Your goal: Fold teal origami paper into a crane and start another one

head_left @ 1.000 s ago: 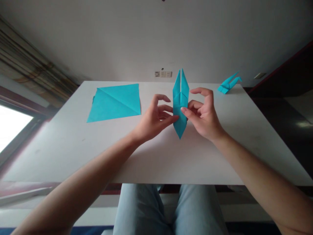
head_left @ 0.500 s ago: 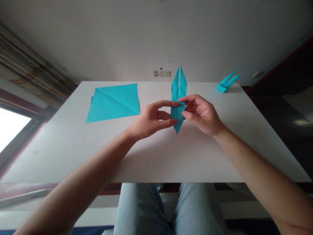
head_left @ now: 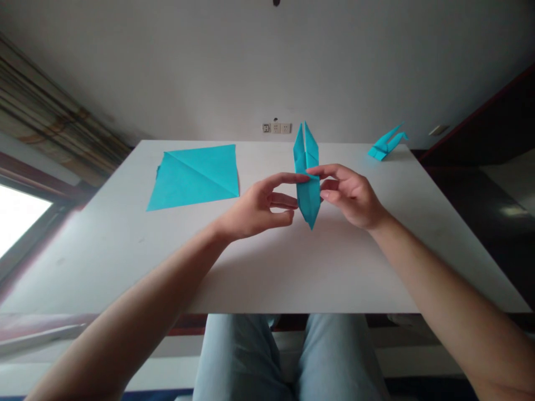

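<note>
Window (head_left: 20, 217) at far left, bright; square blue paper sheet (head_left: 192, 178) flat on the white worktop (head_left: 292, 273), diagonal creases showing, at 9 o'clock from the hands; left hand (head_left: 254, 210) half-curled, top finger laid across the front of the folded blue paper piece (head_left: 308, 192), lower fingers just beside its edge, grip uncertain; that piece stands upright in the air above the worktop, long and narrow, split tips at 12 o'clock, single point at 6; right hand (head_left: 351, 196) pinching it at mid-height, one fingertip in front, others behind; blue paper crane (head_left: 384, 145) on the worktop, 1 o'clock from right hand, near the far edge.
</note>
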A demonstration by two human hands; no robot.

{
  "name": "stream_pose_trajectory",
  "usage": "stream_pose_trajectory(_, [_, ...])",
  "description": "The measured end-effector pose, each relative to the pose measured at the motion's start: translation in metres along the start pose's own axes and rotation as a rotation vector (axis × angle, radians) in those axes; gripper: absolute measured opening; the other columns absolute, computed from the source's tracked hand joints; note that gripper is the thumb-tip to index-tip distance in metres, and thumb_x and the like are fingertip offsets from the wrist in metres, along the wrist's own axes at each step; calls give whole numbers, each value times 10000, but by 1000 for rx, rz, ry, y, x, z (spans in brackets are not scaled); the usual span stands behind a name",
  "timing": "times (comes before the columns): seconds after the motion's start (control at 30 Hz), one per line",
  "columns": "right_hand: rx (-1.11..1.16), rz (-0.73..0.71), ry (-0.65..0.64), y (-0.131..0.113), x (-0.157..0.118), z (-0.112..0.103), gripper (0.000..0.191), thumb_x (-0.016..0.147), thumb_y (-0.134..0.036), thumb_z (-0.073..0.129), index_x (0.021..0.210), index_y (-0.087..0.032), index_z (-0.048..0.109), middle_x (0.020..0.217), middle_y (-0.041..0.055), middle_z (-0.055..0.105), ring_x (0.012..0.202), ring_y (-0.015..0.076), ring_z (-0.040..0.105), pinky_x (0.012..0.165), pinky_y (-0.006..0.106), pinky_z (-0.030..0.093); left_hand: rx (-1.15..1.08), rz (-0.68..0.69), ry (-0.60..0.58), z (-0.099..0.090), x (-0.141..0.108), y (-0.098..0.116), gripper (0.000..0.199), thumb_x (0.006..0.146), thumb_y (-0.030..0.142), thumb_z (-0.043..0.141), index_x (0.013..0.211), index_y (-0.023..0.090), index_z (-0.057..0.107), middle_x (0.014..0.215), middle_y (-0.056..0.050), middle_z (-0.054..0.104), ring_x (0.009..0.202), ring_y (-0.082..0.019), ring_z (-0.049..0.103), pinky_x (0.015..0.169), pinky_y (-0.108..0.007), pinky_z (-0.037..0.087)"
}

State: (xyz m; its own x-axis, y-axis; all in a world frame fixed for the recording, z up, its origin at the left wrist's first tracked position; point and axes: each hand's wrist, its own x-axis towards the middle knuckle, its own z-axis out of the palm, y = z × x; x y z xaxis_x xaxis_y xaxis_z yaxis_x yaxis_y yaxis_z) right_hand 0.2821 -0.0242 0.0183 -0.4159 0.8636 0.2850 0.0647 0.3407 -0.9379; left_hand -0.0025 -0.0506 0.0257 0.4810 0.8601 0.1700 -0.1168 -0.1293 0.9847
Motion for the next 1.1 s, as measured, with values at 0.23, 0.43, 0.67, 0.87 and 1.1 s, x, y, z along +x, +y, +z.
stream_pose_trajectory(0.23, [31,-1,-34,3,-2,-1,460,1097,-652,962,1409,-326,873,968,26,883,905,287,865,911,489,771,2,35,46,-4,1,-2,527,924,263,1115,1418,237,933,1516,-152,927,1123,-278,974,946,-348,787])
stream_pose_trajectory(0.43, [-4,-12,-64,4,-2,-3,507,1085,-680,980,1418,-316,865,908,-3,840,870,264,837,900,453,745,38,59,102,-3,5,-6,482,944,436,1150,1327,215,956,1454,-161,949,1129,-297,963,1028,-416,804])
stream_pose_trajectory(0.67, [-47,4,43,8,1,11,465,1019,-699,1050,1207,-330,837,1059,8,859,834,216,793,796,386,712,80,84,145,1,6,-8,372,1047,533,1067,1207,226,933,1307,-118,947,1119,-260,923,1050,-413,789])
stream_pose_trajectory(0.87, [-37,-40,26,9,1,20,564,969,-597,1120,1275,-371,704,994,-42,790,889,224,774,836,377,682,72,97,277,4,5,-12,590,873,439,1211,1185,267,740,1188,-35,862,1004,-184,872,798,-268,693])
stream_pose_trajectory(1.1, [-10,-19,9,9,-1,19,566,995,-601,1098,1308,-376,685,1032,-36,782,869,218,767,829,385,667,94,126,224,6,6,-13,444,1040,602,1087,1156,252,839,1094,-58,902,1056,-227,888,880,-309,708])
